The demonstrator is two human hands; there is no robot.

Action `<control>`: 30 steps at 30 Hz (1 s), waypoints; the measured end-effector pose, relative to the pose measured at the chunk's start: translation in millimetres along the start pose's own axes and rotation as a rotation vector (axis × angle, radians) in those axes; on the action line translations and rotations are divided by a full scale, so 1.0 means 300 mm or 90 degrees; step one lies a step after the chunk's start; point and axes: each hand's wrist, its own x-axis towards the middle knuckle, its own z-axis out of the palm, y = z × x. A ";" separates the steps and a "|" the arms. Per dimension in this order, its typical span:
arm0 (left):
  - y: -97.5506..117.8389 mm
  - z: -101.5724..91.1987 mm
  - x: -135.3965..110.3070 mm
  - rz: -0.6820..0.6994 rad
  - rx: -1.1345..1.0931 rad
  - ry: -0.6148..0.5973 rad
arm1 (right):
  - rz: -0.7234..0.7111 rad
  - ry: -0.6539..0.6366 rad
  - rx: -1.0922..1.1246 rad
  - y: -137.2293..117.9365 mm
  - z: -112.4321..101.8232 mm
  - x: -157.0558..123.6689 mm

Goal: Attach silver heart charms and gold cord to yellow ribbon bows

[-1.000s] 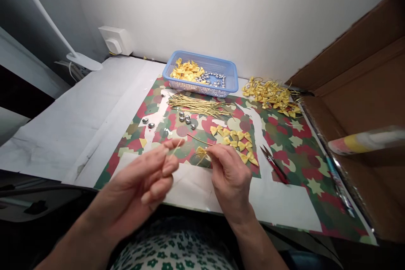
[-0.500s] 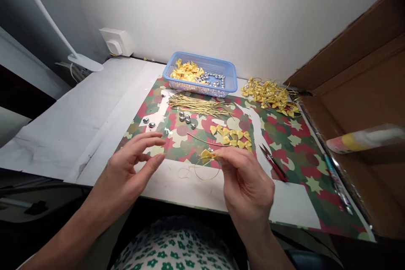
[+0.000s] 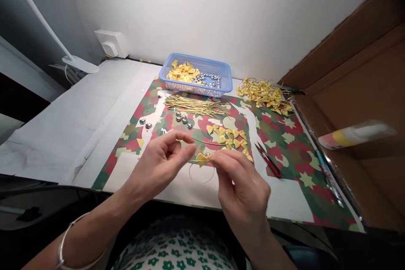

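My right hand (image 3: 242, 181) pinches a small yellow ribbon bow (image 3: 201, 158) with a thin gold cord loop (image 3: 202, 175) hanging under it. My left hand (image 3: 160, 164) is just left of the bow, thumb and forefinger curled toward each other near it; whether they grip the cord is unclear. Both hands hover over the front of a camouflage-patterned paper mat (image 3: 284, 143). Loose yellow bows (image 3: 229, 135), silver heart beads (image 3: 183, 119) and a bundle of gold cords (image 3: 193, 105) lie on the mat beyond the hands.
A blue basket (image 3: 227, 76) with bows and silver beads stands at the back. A heap of finished bows (image 3: 265, 95) lies to its right. Red snips (image 3: 268, 160) rest right of my hands. A cardboard box (image 3: 357, 105) fills the right side; a lamp base (image 3: 80, 64) sits left.
My left hand moved right, from open over the mat to curled fingers beside the bow. My right hand kept its pinch on the bow and stayed nearly in place.
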 end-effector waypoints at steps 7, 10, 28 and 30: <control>-0.004 0.031 -0.002 -0.073 -0.096 -0.078 | 0.096 0.026 0.095 -0.002 0.007 0.002; -0.017 0.031 0.002 -0.062 -0.084 -0.071 | 0.111 0.021 0.104 0.001 0.009 0.004; 0.022 -0.023 0.011 -0.066 -0.048 -0.104 | 0.167 0.048 0.249 0.018 0.047 0.012; 0.022 -0.026 0.012 -0.072 -0.052 -0.099 | 0.161 0.068 0.256 0.020 0.044 0.016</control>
